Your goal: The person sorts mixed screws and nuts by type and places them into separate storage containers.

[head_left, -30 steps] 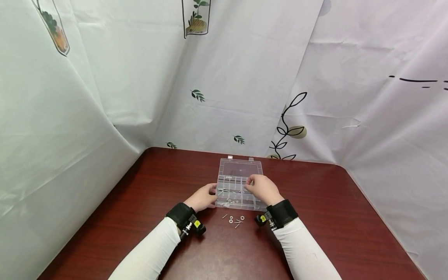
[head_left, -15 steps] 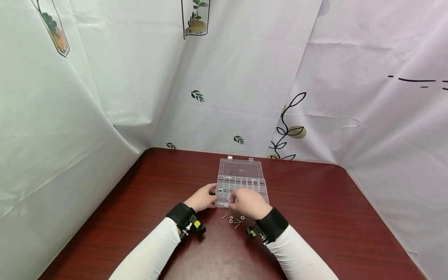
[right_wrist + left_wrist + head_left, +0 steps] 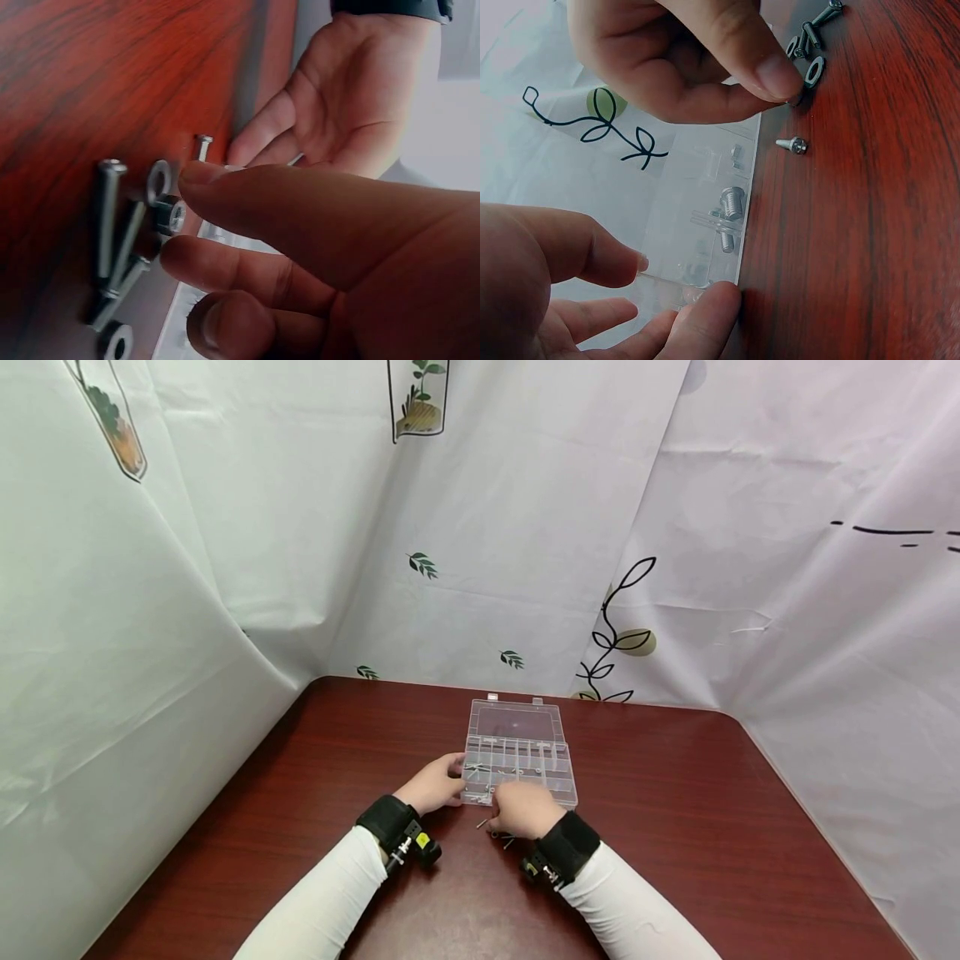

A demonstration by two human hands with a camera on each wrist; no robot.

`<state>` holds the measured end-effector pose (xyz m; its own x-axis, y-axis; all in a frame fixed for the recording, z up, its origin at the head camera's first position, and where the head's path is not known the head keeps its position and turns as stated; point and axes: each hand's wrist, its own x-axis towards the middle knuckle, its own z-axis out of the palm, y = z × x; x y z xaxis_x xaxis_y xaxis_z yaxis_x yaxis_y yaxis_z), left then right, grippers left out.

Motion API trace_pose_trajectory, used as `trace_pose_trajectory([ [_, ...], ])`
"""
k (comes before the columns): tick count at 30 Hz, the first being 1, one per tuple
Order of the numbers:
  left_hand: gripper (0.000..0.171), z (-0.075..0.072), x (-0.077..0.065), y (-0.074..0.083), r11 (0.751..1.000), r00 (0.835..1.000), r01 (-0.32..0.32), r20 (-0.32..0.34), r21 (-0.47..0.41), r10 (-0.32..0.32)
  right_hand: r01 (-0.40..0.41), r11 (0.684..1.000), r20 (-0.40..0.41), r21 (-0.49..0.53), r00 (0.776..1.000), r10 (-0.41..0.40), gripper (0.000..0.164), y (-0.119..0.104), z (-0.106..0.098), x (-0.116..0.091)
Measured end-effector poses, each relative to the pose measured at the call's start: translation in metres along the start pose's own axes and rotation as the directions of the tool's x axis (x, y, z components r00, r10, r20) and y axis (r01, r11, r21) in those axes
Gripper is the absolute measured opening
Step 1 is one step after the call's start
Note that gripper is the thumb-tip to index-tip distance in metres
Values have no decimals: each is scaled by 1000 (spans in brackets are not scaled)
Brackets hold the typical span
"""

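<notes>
A clear plastic compartment box (image 3: 558, 763) lies on the table with its lid folded back. At its left edge my left hand (image 3: 433, 783) grips the side between thumb and fingers. My right hand (image 3: 525, 810) is just in front of the box, low over loose hardware. In the right wrist view its thumb and index finger are apart, close around a nut (image 3: 171, 216); contact cannot be told. Beside the nut lie a flat washer (image 3: 159, 181), several screws (image 3: 109, 217) and another washer (image 3: 116, 343). Bolts (image 3: 733, 202) show through the box wall.
The dark red wooden table (image 3: 712, 810) extends on both sides of the box. White printed curtains (image 3: 480, 527) hang behind and beside it. Black cameras (image 3: 426, 850) are strapped to both wrists. One short screw (image 3: 793, 145) lies apart, near the box's front edge.
My right hand has moved from above the box's right compartments, left and toward me, down to the loose hardware on the table. The left hand and box have stayed put.
</notes>
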<state>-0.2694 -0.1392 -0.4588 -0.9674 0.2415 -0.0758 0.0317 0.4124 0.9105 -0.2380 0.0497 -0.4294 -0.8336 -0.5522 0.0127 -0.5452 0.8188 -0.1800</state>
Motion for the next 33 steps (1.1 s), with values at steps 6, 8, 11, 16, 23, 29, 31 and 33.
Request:
trace_pose_trajectory([
  [6,61,0,1,-2,1000,1000,1,4,-6,-1,-22,1000,0,-21,1000,22,33,0,3,1],
  [8,61,0,2,-2,1000,1000,1,4,-7,-1,-15,999,-4,-33,1000,15,32,0,5,2],
  [11,60,1,2,-3,1000,1000,1,2,-16,-1,-3,999,-2,-44,1000,3,31,2,7,3],
  [16,60,2,2,-3,999,1000,11,3,-32,-11,0,1000,-2,-30,1000,0,28,3,9,5],
  [23,62,0,1,0,1000,1000,3,-2,-12,-3,19,1000,-27,13,999,-19,31,2,3,4],
  [29,61,0,0,2,1000,1000,-2,-1,-12,2,54,997,-120,63,992,-46,22,8,-11,4],
  [31,60,1,0,1,1000,1000,-3,0,-15,3,45,995,-153,89,988,-31,19,11,-18,4],
  [33,60,1,0,0,1000,1000,-7,0,-21,7,26,994,-184,111,983,-5,17,16,-25,3],
])
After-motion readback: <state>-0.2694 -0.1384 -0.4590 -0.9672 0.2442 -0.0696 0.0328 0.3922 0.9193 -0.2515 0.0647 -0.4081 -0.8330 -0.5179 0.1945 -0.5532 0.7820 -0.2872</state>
